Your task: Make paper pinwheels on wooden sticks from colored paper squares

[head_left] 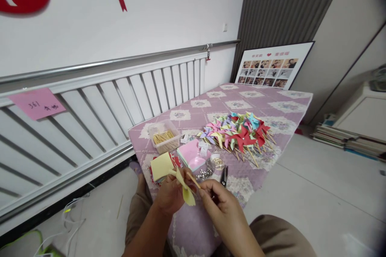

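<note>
A yellow paper pinwheel (187, 194) is pinched in my left hand (169, 194), its folded blades sticking out past the fingers. Between the thumb and fingers of my right hand (221, 204) is a thin wooden stick (194, 180), whose far end meets the pinwheel. My fingers hide where the two touch. Just beyond my hands lie a stack of yellow paper squares (161, 166), pink paper squares (190, 153), a heap of small shiny metal pins (205, 173) and black-handled scissors (223, 176).
Finished pinwheels (238, 132) of several colours are piled mid-table. A clear plastic box (167, 144) of wooden sticks stands at the left, and a small round tub (217, 161) nearer. A white radiator (144, 96) runs along the table's left; a photo board (273, 66) leans behind.
</note>
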`<state>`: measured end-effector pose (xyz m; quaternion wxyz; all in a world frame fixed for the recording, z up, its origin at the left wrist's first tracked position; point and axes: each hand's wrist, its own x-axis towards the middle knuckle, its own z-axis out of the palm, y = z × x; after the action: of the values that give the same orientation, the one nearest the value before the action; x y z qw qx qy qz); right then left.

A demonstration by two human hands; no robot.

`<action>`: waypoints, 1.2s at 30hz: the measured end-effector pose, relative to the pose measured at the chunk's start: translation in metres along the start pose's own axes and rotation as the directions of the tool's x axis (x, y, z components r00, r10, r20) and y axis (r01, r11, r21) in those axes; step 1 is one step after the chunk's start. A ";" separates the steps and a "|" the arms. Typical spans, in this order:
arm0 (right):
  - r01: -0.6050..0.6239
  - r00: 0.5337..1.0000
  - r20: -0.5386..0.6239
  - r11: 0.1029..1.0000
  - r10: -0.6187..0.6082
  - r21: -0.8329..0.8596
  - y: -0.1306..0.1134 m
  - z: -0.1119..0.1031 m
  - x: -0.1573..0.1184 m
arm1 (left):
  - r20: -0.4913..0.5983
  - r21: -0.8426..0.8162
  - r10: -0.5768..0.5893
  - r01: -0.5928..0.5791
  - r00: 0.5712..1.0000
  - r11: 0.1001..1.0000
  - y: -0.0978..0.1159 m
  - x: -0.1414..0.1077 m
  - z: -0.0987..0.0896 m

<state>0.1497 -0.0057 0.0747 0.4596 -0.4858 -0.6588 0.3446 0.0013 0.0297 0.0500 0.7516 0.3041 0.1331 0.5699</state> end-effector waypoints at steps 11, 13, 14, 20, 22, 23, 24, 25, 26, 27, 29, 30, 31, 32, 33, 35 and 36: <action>0.109 0.994 0.019 0.990 -0.108 -0.092 -0.012 0.005 -0.005 | -0.002 0.009 0.024 -0.024 1.000 1.000 0.002 -0.006 0.001; 0.108 0.994 0.018 0.990 -0.107 -0.089 -0.013 0.006 -0.005 | -0.016 0.015 0.022 -0.021 1.000 1.000 0.002 -0.007 0.001; 0.109 0.994 0.017 0.990 -0.108 -0.086 -0.013 0.007 -0.005 | -0.018 0.019 0.022 -0.022 1.000 1.000 0.002 -0.007 0.001; 0.112 0.994 0.025 0.989 -0.110 -0.099 -0.013 0.009 -0.005 | 0.004 0.014 0.039 -0.040 0.999 0.999 0.003 -0.009 0.000; 0.115 0.993 0.030 0.988 -0.112 -0.101 -0.012 0.010 -0.005 | -0.004 0.010 0.038 -0.038 0.999 0.999 0.003 -0.009 0.000; 0.116 0.993 0.030 0.988 -0.113 -0.099 -0.012 0.010 -0.005 | -0.008 0.006 0.036 -0.036 0.999 0.999 0.003 -0.009 0.000; 0.116 0.993 0.031 0.989 -0.113 -0.097 -0.012 0.010 -0.005 | -0.010 0.002 0.033 -0.033 0.999 0.999 0.003 -0.009 0.000; 0.117 0.993 0.030 0.989 -0.115 -0.094 -0.011 0.010 -0.005 | -0.012 -0.002 0.031 -0.031 0.999 1.000 0.003 -0.009 0.000; 0.120 0.993 0.025 0.989 -0.118 -0.092 -0.011 0.011 -0.005 | -0.013 -0.006 0.027 -0.027 1.000 1.000 0.003 -0.009 0.001; 0.121 0.993 0.020 0.989 -0.120 -0.090 -0.011 0.011 -0.005 | -0.015 -0.011 0.025 -0.025 1.000 1.000 0.003 -0.009 0.001; 0.123 0.992 0.015 0.988 -0.122 -0.089 -0.009 0.013 -0.005 | -0.023 -0.015 0.024 -0.024 0.999 1.000 0.003 -0.009 0.001; 0.121 0.993 0.012 0.989 -0.121 -0.088 -0.008 0.013 -0.005 | -0.029 -0.015 0.023 -0.024 0.999 1.000 0.003 -0.009 0.000; 0.117 0.993 0.009 0.989 -0.117 -0.086 -0.008 0.014 -0.006 | -0.033 -0.014 0.023 -0.024 0.999 1.000 0.003 -0.009 0.000; 0.113 0.994 0.008 0.990 -0.112 -0.086 -0.007 0.015 -0.006 | -0.033 -0.013 0.024 -0.025 0.999 1.000 0.003 -0.008 0.000; 0.108 0.994 0.006 0.991 -0.108 -0.085 -0.006 0.015 -0.006 | -0.031 -0.014 0.027 -0.027 0.999 1.000 0.002 -0.008 -0.001; 0.104 0.995 0.001 0.991 -0.105 -0.086 -0.005 0.016 -0.007 | -0.025 -0.020 0.032 -0.032 0.999 0.999 0.002 -0.008 -0.001; 0.107 0.994 -0.001 0.991 -0.108 -0.085 -0.004 0.016 -0.008 | -0.022 -0.023 0.033 -0.033 0.999 0.999 0.002 -0.008 -0.001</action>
<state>0.1340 -0.0144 0.0709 0.4582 -0.4697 -0.6969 0.2896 -0.0034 0.0224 0.0490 0.7442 0.2914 0.1293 0.5869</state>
